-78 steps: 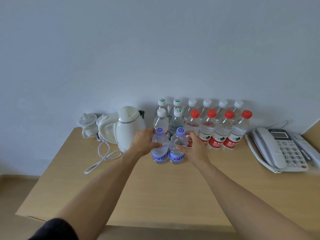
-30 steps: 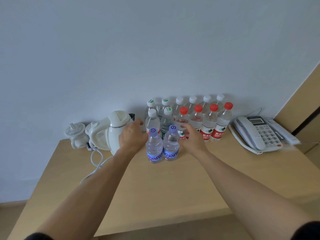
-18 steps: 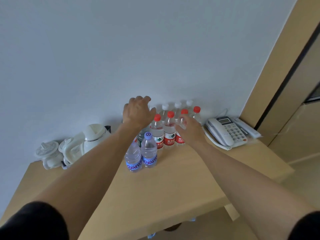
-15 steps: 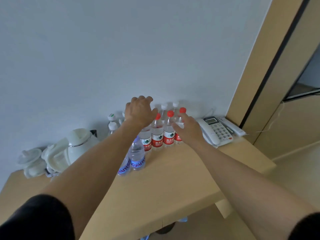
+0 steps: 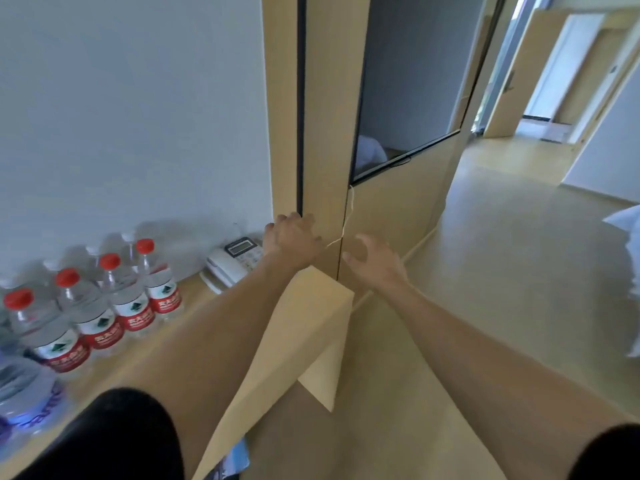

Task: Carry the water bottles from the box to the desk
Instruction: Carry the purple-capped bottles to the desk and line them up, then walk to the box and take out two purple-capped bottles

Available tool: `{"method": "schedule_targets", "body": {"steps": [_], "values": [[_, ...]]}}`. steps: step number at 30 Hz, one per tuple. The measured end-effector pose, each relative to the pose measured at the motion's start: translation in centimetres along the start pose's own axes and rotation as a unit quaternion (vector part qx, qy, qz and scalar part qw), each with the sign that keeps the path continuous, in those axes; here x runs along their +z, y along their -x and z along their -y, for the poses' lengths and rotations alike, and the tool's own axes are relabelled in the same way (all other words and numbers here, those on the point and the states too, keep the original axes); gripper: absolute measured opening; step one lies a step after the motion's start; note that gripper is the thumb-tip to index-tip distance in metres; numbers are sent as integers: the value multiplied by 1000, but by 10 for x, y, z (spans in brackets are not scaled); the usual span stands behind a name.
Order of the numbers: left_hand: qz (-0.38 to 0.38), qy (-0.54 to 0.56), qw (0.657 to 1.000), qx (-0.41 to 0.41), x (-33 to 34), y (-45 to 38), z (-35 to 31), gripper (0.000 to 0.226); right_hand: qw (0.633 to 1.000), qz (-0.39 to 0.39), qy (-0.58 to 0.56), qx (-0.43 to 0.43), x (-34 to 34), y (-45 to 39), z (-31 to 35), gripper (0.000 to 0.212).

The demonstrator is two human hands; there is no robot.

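Red-capped bottles (image 5: 104, 306), seemingly well left of empty fingers (image 5: 291, 221)

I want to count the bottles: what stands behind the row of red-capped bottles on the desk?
Behind the red-capped bottles a few white-capped bottles show, near the wall. Their bodies are mostly covered, so no count.

Both arms outstretched, left hand (image 5: 294, 237) and right hand (image 5: 375, 259) empty, fingers loosely spread

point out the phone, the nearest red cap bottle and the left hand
phone (image 5: 228, 263), head view, on the white handset.
nearest red cap bottle (image 5: 18, 298), head view, on its red cap.
left hand (image 5: 294, 237), head view, on the back of the hand, fingers loose and holding nothing.
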State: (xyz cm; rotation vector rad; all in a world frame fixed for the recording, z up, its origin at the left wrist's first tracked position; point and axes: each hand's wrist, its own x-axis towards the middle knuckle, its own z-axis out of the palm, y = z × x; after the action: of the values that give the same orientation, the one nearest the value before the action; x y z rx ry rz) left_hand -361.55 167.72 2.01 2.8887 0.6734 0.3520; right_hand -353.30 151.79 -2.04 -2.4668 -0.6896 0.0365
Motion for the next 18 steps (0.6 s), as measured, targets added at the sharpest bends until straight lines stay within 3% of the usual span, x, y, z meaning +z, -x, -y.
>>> {"method": "schedule_targets", "body": {"steps": [10, 18], "values": [[77, 41, 985, 150, 84, -45, -232, 51, 978, -80, 44, 189, -121, 38, -203, 57], [136, 19, 959, 247, 137, -73, -349, 52, 949, -75, 62, 302, -168, 49, -307, 59]]}}
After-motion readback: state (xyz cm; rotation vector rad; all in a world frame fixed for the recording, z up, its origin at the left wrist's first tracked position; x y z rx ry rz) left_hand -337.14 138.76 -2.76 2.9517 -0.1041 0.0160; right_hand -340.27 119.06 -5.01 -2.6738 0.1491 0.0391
